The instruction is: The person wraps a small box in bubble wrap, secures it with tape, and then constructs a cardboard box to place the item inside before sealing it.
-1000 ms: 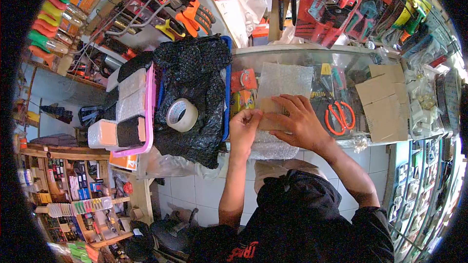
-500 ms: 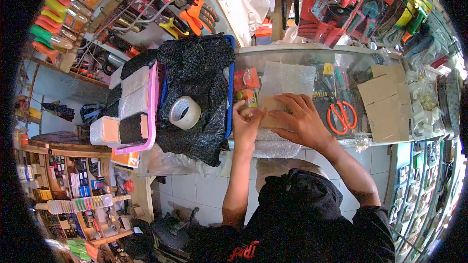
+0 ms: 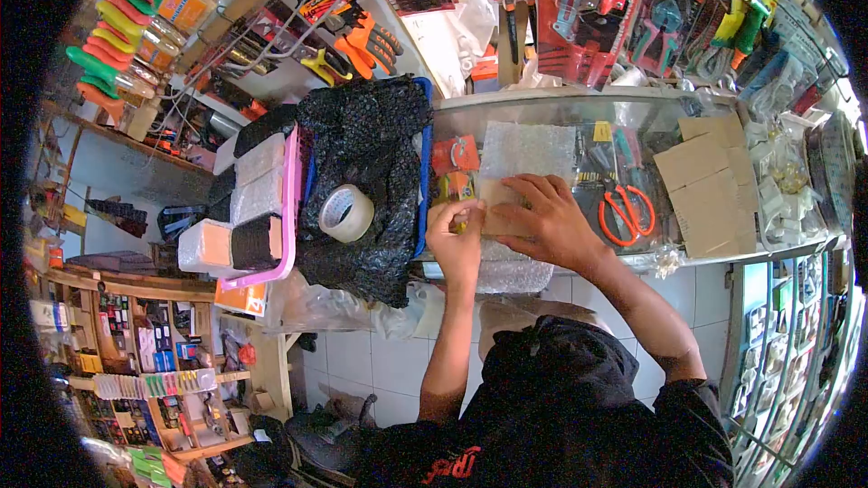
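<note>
A small brown cardboard piece (image 3: pixel 493 194) lies on the glass counter, partly hidden by my hands. My right hand (image 3: pixel 553 224) spans it from above, fingertips along its far side and thumb along the near side. At its left end, my left hand (image 3: pixel 455 239) has thumb and forefinger pinched together at the edge. Just beyond lies a sheet of clear bubble wrap (image 3: pixel 529 149). Orange-handled scissors (image 3: pixel 627 215) rest right of my right hand. A red-orange package (image 3: pixel 455 154) and a yellow-green packet (image 3: pixel 458 184) are close to my left hand.
To the left, a tape roll (image 3: pixel 346 213) sits on black bubble wrap (image 3: pixel 362 140) over a blue basket (image 3: pixel 425 167). A pink basket (image 3: pixel 291 203) holds several wrapped boxes. Flattened cardboard (image 3: pixel 710 185) lies at right. Carded tools (image 3: pixel 592 14) hang beyond the counter.
My left thumb and fingers have drawn closer together at the cardboard's left end. The right hand stays over the cardboard. The whole view has shifted slightly.
</note>
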`<state>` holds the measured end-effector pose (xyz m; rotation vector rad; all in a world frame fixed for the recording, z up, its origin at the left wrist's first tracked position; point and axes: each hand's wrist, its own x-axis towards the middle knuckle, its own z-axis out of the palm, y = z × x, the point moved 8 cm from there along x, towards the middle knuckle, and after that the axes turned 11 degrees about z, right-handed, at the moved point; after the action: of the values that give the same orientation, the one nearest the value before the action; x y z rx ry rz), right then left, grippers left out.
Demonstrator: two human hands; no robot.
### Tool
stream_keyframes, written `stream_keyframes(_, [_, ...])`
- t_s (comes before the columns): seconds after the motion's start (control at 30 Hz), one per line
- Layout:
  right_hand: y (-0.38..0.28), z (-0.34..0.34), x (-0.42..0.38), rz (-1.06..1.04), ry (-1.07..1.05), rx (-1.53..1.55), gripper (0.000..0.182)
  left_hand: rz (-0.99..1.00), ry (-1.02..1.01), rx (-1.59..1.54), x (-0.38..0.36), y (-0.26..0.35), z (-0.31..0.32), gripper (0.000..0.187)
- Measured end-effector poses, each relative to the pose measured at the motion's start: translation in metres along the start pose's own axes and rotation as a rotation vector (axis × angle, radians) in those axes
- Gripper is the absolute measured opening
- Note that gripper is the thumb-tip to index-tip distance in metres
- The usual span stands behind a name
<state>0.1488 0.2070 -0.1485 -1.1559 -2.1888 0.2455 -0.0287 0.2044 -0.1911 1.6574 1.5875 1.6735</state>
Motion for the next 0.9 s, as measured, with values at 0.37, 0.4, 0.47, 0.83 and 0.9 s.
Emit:
stream_keyframes(0.37, [0.005, 0.006, -0.004, 0.011, 0.019, 0.016, 0.046, -0.282, -0.117, -0.103, -0.004, -0.028, 0.008, 0.016])
stream_keyframes(0.4, [0.005, 0.006, -0.004, 0.004, 0.022, 0.017, 0.047, -0.263, -0.12, -0.099, -0.004, -0.027, 0.009, 0.016])
stream_keyframes(0.47, [0.006, 0.007, -0.004, -0.009, 0.028, 0.018, 0.049, -0.225, -0.127, -0.091, -0.003, -0.033, 0.012, 0.017])
stream_keyframes(0.83, [0.003, 0.004, -0.004, -0.022, 0.08, 0.006, 0.047, -0.126, -0.216, -0.057, 0.002, -0.035, 0.013, 0.024])
stream_keyframes(0.9, [0.004, 0.007, -0.006, -0.026, 0.087, 0.017, 0.047, -0.146, -0.212, -0.074, -0.001, -0.037, 0.013, 0.025])
